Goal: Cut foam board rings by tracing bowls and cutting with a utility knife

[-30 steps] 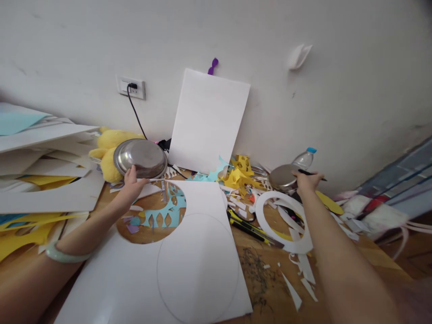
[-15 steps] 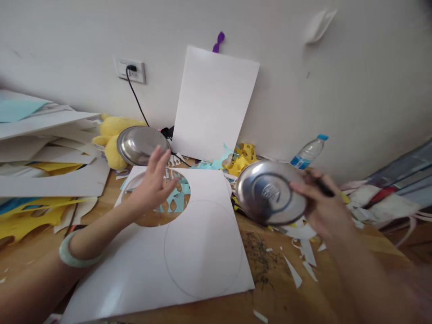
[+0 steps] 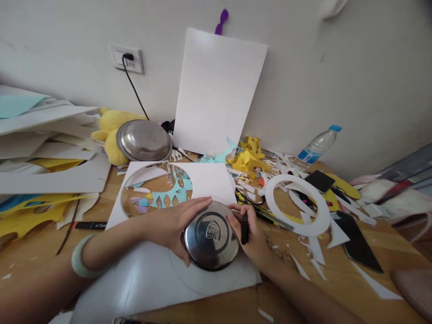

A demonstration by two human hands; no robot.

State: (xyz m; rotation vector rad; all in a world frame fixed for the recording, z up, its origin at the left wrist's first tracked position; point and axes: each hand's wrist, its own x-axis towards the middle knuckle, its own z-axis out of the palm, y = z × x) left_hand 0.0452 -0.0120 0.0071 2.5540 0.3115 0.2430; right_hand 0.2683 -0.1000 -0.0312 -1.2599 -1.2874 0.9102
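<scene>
A: Far left?
B: Stack of sheets [image 3: 50,150] on the table [image 3: 30,252]. Then an orange-tipped marker [image 3: 90,225], its right end right by the white board [image 3: 135,279]. Yellow plush toy [image 3: 111,130] sat behind a shiny basin [image 3: 145,140].
A: Left hand [image 3: 184,222]?
B: Holding the steel bowl [image 3: 212,236] by its left side, thumb and fingers spread wide along the edge.
A: Bowl position?
B: Bottom up, over the right part of the board, covering part of the drawn circle [image 3: 182,282]. Couldn't tell if the rim touched all round.
A: Right hand [image 3: 251,234]?
B: Gripped a black pen [image 3: 245,230], fingertips on the bowl's right edge.
A: Further right?
B: Yellow-black cutter [image 3: 259,211], partly under a white ring [image 3: 324,220]. Bottle [image 3: 319,146] tilted near the wall, phone [image 3: 361,243] flat on the table.
</scene>
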